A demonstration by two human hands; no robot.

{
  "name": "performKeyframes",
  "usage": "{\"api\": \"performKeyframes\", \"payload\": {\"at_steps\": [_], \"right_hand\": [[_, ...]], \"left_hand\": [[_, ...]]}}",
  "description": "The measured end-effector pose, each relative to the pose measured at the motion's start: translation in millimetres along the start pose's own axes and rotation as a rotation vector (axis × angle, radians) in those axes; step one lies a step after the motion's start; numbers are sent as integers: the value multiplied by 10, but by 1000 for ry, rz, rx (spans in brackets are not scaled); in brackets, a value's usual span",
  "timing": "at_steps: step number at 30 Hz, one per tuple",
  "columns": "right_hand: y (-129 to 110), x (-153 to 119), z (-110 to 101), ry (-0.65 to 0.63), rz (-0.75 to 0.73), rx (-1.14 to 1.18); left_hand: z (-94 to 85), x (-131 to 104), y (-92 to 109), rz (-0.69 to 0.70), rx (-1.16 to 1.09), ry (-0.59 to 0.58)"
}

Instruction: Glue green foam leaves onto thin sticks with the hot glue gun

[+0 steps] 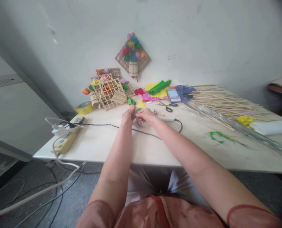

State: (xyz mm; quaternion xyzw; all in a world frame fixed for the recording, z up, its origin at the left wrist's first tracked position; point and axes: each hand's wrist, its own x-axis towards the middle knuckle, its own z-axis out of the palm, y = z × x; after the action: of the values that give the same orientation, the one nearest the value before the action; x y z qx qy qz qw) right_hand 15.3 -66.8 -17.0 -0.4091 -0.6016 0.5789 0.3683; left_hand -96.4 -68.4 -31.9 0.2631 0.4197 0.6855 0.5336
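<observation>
Centrally, the left hand [128, 115] and the right hand [146, 115] meet above a white worktop [103, 139], the fingers of both bent inward and nearly closed in a pinch on thin greyish stems [139, 123], which project from beneath them; finer detail of the grip is too small to tell. Just beyond the fingers lie a small green piece [131, 101] and a small yellow piece [141, 103]. Beside the right wrist rests a white elongated tool [166, 118] with a black cable; black-handled scissors [169, 110] lie farther back. At the rear left, pale wooden lattice panels [107, 91] with coloured flowers lean together near a yellow roll of tape [84, 108]. A yellowish power strip [61, 145] occupies the left end. At the right, slender pale wooden sticks [212, 98] spread out. A diamond-shaped wooden lattice [144, 61] with multicoloured flowers hangs on the wall.
</observation>
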Motion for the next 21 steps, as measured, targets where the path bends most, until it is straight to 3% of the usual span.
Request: {"api": "performKeyframes", "payload": {"at_steps": [8,21], "right_hand": [[1,-1,2,132,-66,-83],[56,89,-43,181,-95,-228]], "left_hand": [[-42,42,-23,25,93,9],[-21,19,-1,-58,73,-25]]}}
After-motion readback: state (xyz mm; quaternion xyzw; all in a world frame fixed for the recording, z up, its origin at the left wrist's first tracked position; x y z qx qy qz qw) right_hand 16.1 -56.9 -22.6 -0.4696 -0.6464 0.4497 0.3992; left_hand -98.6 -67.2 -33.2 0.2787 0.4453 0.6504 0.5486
